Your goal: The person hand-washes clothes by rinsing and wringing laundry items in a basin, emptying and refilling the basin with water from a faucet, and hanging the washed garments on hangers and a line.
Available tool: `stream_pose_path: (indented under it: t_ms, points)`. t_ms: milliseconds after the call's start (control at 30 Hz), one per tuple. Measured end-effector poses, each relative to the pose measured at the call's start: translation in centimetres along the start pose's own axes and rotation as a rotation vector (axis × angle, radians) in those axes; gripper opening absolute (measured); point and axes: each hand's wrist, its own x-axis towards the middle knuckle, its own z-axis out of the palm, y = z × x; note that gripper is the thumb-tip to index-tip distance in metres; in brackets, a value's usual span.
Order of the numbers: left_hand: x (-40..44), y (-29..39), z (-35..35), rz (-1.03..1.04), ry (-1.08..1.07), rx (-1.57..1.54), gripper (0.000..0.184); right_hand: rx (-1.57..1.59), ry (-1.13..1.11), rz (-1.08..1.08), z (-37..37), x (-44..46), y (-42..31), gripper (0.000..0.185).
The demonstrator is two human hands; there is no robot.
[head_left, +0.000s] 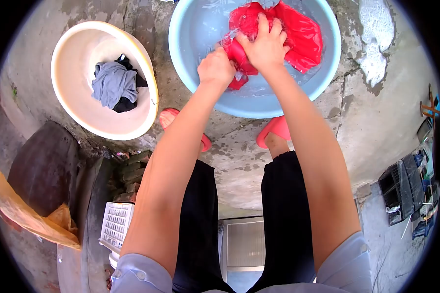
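A wet red cloth (302, 36) lies bunched in the water of a light blue basin (335, 36); part of it spreads smooth and shiny to the right, and its exact kind is unclear. My left hand (217, 67) is closed in a fist on the cloth's lower left end, near the basin's front. On top of the cloth's middle rests my right hand (265, 45), palm down, with its fingers spread and slightly bent. Folds of the cloth show between my two hands.
Left of the basin, a cream tub (66, 63) holds grey cloth (113, 84) and black cloth. Foam (376, 29) lies on the concrete at right. Pink slippers (274, 131) are at the basin's near edge. A white plastic basket (116, 224) and orange bag (27, 210) sit lower left.
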Motion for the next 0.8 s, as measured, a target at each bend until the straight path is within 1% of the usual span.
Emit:
stream_pose_path:
  t_ms: [33, 67, 100, 167, 200, 233, 300, 333, 367, 433, 467, 500, 533, 567, 600, 633, 667, 700, 733, 767, 800]
  points:
    - [0.2, -0.7, 0.8, -0.050, -0.019, 0.032, 0.049, 0.001, -0.128, 0.012, 0.2, 0.6, 0.6, 0.078]
    - [0.2, -0.9, 0.6, -0.059, -0.058, 0.001, 0.047, -0.055, -0.179, 0.045, -1.3, 0.9, -0.3, 0.063]
    - [-0.2, -0.9, 0.5, -0.064, -0.056, -0.001, 0.047, -0.054, -0.180, 0.039, -1.0, 1.1, 0.1, 0.063]
    - [-2.0, -0.4, 0.4, 0.035, 0.343, -0.135, 0.047, 0.070, -0.262, -0.035, -0.7, 1.6, 2.4, 0.052]
    - [-2.3, -1.0, 0.3, 0.268, 0.425, -0.209, 0.055, 0.181, -0.150, -0.022, -1.0, 1.2, 2.8, 0.041]
    - [-2.7, -1.0, 0.6, 0.270, 0.437, -0.218, 0.055, 0.175, -0.141, -0.032, -1.3, 0.7, 3.1, 0.041]
    - [-3.8, -0.9, 1.2, 0.403, 0.419, 0.071, 0.067, 0.264, 0.110, -0.243, -1.3, -0.8, 3.7, 0.036]
    - [-3.8, -0.8, 1.9, 0.325, 0.305, 0.142, 0.068, 0.185, 0.153, -0.330, -0.8, -1.6, 3.7, 0.035]
    - [-3.5, -1.0, 2.8, 0.325, 0.306, 0.143, 0.068, 0.108, 0.007, -0.306, 0.1, -2.1, 4.0, 0.035]
    - [-2.4, -1.2, 3.6, 0.365, 0.245, 0.227, 0.064, -0.020, 0.004, -0.311, 0.9, -2.3, 3.9, 0.030]
    - [-2.1, -0.9, 3.2, 0.312, 0.153, 0.135, 0.061, -0.018, 0.007, -0.310, 0.5, -1.9, 3.4, 0.030]
    - [-2.1, -0.6, 3.0, 0.311, 0.149, 0.135, 0.061, 0.201, -0.039, -0.179, 0.1, -1.4, 3.2, 0.027]
    - [-2.3, -0.1, 2.7, 0.199, 0.175, -0.052, 0.059, 0.417, -0.087, -0.045, -0.6, -1.2, 3.0, 0.025]
    - [-2.7, 0.3, 2.2, 0.084, 0.203, -0.239, 0.057, 0.648, -0.051, 0.066, -1.8, -1.2, 2.7, 0.021]
    - [-3.8, 0.7, 1.2, -0.017, 0.260, -0.495, 0.062, 0.713, -0.071, 0.042, -3.6, -1.4, 2.5, 0.021]
    - [-4.5, 1.1, 0.8, -0.011, 0.268, -0.498, 0.062, 0.776, -0.088, 0.015, -5.7, -2.2, 2.4, 0.021]
    - [-5.1, 1.4, 0.8, -0.228, 0.167, -0.978, 0.068, 0.775, -0.081, 0.008, -7.9, -3.2, 2.0, 0.021]
    - [-6.0, 1.7, 0.5, -0.453, 0.044, -1.452, 0.075, 0.822, -0.115, -0.085, -10.3, -4.6, 1.6, 0.021]
    - [-8.9, 2.8, -4.2, -0.647, -0.381, -1.806, 0.091, 0.867, -0.148, -0.181, -12.6, -6.0, 1.2, 0.022]
    - [-10.2, 2.9, -5.9, -0.743, -0.606, -2.125, 0.089, 0.893, -0.159, -0.252, -14.9, -7.4, 0.6, 0.023]
    - [-11.0, 2.8, -6.4, -0.463, -0.627, -2.213, 0.083, 0.920, -0.170, -0.321, -16.9, -8.8, 0.1, 0.025]
